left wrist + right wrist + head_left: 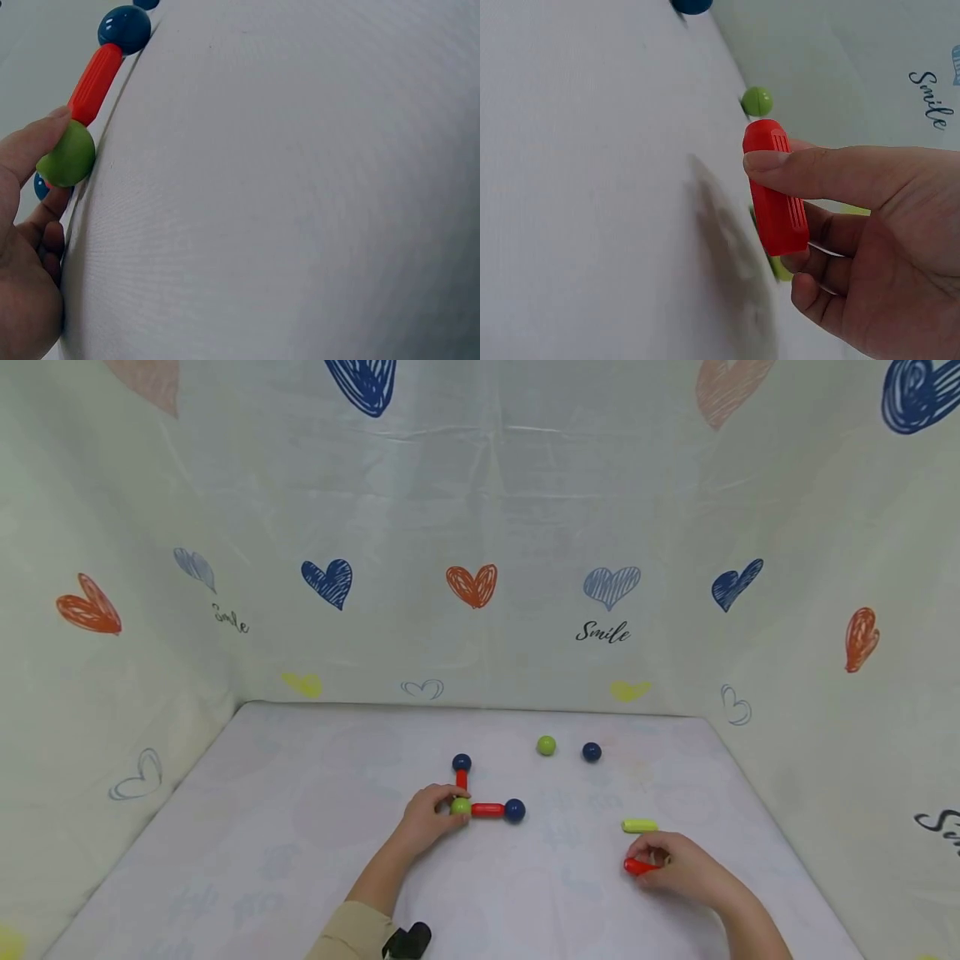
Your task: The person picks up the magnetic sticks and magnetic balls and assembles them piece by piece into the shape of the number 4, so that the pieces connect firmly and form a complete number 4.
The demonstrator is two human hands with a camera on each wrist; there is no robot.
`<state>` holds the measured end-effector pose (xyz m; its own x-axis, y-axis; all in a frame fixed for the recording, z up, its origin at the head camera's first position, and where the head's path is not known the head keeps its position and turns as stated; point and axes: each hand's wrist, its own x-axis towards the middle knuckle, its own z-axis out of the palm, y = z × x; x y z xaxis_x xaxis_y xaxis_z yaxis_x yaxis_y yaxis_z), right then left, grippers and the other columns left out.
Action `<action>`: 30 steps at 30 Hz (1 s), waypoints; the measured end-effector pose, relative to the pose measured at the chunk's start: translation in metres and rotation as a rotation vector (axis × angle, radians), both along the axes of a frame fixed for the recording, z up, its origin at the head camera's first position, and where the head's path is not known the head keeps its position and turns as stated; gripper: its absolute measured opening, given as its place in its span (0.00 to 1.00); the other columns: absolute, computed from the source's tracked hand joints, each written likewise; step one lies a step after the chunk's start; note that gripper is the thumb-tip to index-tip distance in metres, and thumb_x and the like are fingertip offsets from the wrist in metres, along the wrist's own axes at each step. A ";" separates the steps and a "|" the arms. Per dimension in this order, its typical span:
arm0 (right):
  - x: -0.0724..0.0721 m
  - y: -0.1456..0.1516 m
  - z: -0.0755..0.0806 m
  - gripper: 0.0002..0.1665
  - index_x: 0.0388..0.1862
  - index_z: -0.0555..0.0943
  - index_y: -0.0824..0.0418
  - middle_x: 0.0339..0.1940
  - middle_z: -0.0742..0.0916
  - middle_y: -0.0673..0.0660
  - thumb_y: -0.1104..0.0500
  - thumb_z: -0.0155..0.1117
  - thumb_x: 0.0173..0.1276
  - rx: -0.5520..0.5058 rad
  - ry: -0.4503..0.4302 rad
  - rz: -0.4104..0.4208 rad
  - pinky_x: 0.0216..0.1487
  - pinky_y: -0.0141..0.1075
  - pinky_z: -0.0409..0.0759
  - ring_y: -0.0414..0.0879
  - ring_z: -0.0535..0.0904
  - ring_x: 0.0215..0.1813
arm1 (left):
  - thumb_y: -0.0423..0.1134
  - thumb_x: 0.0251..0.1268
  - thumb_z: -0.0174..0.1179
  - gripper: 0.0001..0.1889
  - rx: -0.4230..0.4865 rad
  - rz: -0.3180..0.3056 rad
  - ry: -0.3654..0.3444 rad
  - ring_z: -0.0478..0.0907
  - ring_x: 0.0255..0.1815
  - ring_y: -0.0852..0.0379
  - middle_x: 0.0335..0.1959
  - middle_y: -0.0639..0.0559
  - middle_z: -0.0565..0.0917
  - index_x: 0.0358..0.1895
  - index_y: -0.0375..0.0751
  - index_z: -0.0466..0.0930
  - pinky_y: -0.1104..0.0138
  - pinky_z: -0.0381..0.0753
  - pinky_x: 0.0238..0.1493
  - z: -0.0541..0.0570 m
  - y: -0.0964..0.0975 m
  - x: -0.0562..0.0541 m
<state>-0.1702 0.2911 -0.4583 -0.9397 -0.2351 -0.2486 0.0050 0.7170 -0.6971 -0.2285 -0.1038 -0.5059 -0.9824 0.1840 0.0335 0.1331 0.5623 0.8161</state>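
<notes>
My left hand (429, 819) pinches a green ball (461, 807) between thumb and fingers at the middle of the table. Two red rods join that ball: one red rod (487, 811) runs right to a blue ball (514, 811), the other red rod (461, 779) runs away from me to a second blue ball (462, 762). In the left wrist view the thumb presses on the green ball (69, 156) beside a rod's end. On the right, my right hand (684, 870) holds a loose red rod (775, 191) between thumb and fingers, close over the table.
A yellow-green rod (640, 826) lies just beyond my right hand. Farther back are a loose green ball (546, 745) and a loose blue ball (592, 752). A white curtain (525, 652) printed with hearts hangs behind the table (330, 752).
</notes>
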 end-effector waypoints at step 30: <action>-0.046 -0.081 0.008 0.13 0.46 0.80 0.62 0.37 0.83 0.53 0.68 0.65 0.61 -0.241 -0.009 0.094 0.42 0.41 0.77 0.49 0.79 0.37 | 0.38 0.57 0.70 0.14 -0.008 -0.005 0.005 0.71 0.47 0.50 0.46 0.52 0.79 0.48 0.50 0.84 0.54 0.73 0.48 0.000 0.000 0.001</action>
